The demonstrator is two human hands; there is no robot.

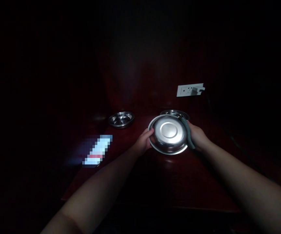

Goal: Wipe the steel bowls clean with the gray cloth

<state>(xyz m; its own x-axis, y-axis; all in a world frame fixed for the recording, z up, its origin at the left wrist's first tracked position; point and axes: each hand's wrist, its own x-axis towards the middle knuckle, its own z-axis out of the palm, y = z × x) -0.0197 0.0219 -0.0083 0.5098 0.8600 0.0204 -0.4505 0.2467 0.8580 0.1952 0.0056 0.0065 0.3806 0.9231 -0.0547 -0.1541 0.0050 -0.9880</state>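
A round stainless steel bowl is held up over the table, its underside turned toward me. My left hand grips its left rim, thumb on the outer side and fingers mostly hidden behind. At the right rim, my right hand is closed on a grey-green cloth, which lies against the bowl's edge. Most of the right fingers are out of sight behind cloth and bowl. Just behind, another shiny steel dish is partly covered by the held bowl.
A second steel bowl stands upright at the back left of the dark red table. Left of my forearm lies a bright, pixelated phone-like object. A white wall socket holds a plug, with a dark cable running down the right side.
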